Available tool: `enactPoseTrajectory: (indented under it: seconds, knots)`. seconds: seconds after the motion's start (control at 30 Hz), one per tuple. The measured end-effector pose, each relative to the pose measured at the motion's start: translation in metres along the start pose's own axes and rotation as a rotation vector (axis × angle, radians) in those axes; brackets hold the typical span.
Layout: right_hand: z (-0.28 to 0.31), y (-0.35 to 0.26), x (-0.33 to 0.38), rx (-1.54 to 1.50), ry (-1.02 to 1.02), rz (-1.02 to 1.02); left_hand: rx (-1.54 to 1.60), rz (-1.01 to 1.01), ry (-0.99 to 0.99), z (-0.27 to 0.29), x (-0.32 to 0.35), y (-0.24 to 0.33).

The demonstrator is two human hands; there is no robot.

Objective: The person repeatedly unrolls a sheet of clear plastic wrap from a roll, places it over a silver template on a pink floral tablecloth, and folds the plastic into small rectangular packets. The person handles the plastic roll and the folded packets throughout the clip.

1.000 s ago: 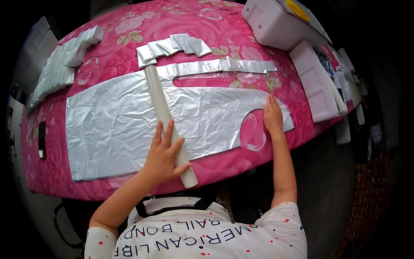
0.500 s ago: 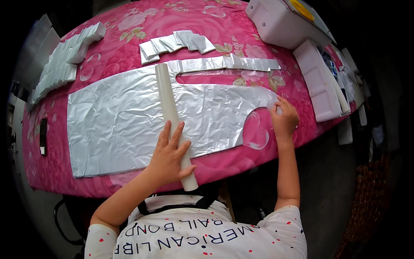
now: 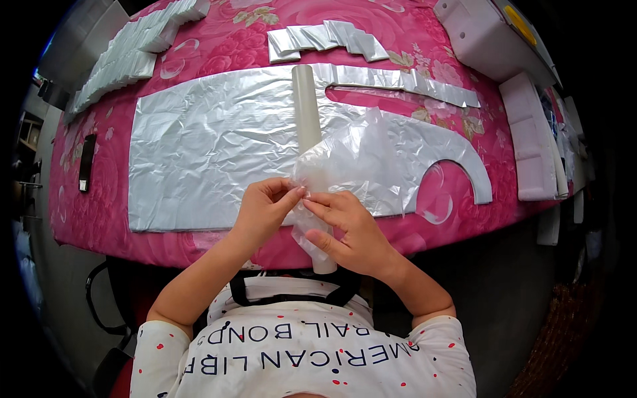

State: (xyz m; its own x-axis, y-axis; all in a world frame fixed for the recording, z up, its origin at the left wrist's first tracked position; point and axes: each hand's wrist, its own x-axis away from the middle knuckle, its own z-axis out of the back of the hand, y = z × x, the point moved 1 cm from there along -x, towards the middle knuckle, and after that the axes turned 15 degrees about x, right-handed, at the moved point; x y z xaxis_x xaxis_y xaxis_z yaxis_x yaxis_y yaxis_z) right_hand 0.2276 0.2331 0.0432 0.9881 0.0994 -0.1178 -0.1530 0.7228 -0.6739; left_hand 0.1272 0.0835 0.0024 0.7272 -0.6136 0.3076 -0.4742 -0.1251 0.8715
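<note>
A flat stack of thin, silvery-white plastic sheets (image 3: 206, 146), cut with curved openings like aprons, lies across the table. One loose translucent plastic sheet (image 3: 361, 156) is lifted from it and folded toward me. My left hand (image 3: 265, 207) pinches its edge between thumb and fingers. Meeting it there, my right hand (image 3: 353, 231) has its fingertips on the same edge, its thumb lower down against the plastic. A pale grey tube (image 3: 306, 106) rests across the stack; the sheet and my hands hide part of its length, and its near end sticks out past the table edge.
Folded silvery packets (image 3: 325, 38) lie in a fanned row behind the stack. A long pile of folded packets (image 3: 129, 60) is at far left, with a small dark object (image 3: 87, 162) nearer me. White foam boxes (image 3: 529, 139) stand at right on the pink floral tablecloth (image 3: 219, 63).
My left hand has left the tube. My right hand has come from the stack's right end to the middle, bringing the top sheet's end over the tube. The view has shifted slightly.
</note>
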Motion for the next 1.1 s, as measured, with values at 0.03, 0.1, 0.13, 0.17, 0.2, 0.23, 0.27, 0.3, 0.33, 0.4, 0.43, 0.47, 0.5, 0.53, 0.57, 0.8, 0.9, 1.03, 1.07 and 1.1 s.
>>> enactPoseTrajectory:
  seconds: [0.03,0.1,0.13,0.17,0.2,0.23,0.27,0.3,0.33,0.4,0.43,0.47,0.5,0.53,0.57,0.8,0.9,1.03,1.07,1.1]
  knots:
    - [-0.001,-0.001,0.001,-0.028,-0.004,-0.006,-0.051,0.044,0.008,0.008,0.001,-0.001]
    - [-0.001,0.0,0.002,-0.071,-0.012,-0.023,0.022,0.031,0.03,0.01,0.004,-0.003]
    - [-0.001,0.001,0.004,-0.114,-0.017,-0.047,0.058,0.024,0.04,0.011,0.005,-0.004]
    - [0.0,0.004,0.005,-0.153,-0.019,-0.07,0.065,0.027,0.04,0.013,0.004,-0.006]
    - [0.001,0.006,0.006,-0.193,-0.022,-0.093,0.072,0.031,0.04,0.018,0.003,-0.01]
    - [0.001,0.009,0.008,-0.216,-0.008,-0.098,0.079,0.034,0.039,0.021,0.002,-0.013]
    - [0.002,0.012,0.009,-0.238,0.007,-0.103,0.096,0.058,0.055,0.021,0.002,-0.009]
    - [0.004,0.015,0.011,-0.261,0.022,-0.109,0.113,0.082,0.072,0.019,0.002,-0.002]
    - [0.009,0.019,0.014,-0.332,0.046,-0.15,0.13,0.106,0.089,0.019,0.002,0.001]
    - [0.027,0.032,0.019,-0.48,0.091,-0.217,0.124,0.126,0.122,0.028,0.002,0.004]
    - [0.042,0.045,0.025,-0.463,0.145,-0.281,0.122,0.135,0.143,0.036,0.004,0.006]
    - [0.059,0.064,0.032,-0.423,0.216,-0.342,0.122,0.156,0.147,0.042,0.003,0.008]
    - [0.075,0.087,0.041,-0.437,0.306,-0.422,0.119,0.174,0.154,0.05,0.004,0.009]
    - [0.094,0.113,0.051,-0.446,0.4,-0.502,0.118,0.191,0.157,0.057,0.004,0.01]
    - [0.118,0.143,0.066,-0.433,0.46,-0.648,0.148,0.199,0.147,0.062,0.004,0.013]
    - [0.198,0.227,0.152,0.726,0.889,-0.841,0.231,0.273,0.126,0.1,0.006,0.026]
    - [0.126,0.115,0.089,0.51,0.649,-0.654,0.195,0.292,0.144,0.13,0.014,0.046]
    - [0.033,0.025,0.053,0.282,0.141,-0.377,0.06,0.284,0.193,0.2,0.025,0.082]
    - [0.017,0.013,0.049,0.202,0.016,-0.419,0.032,0.273,0.223,0.232,0.03,0.09]
    - [0.004,0.003,0.046,0.123,-0.113,-0.458,0.005,0.263,0.256,0.254,0.034,0.095]
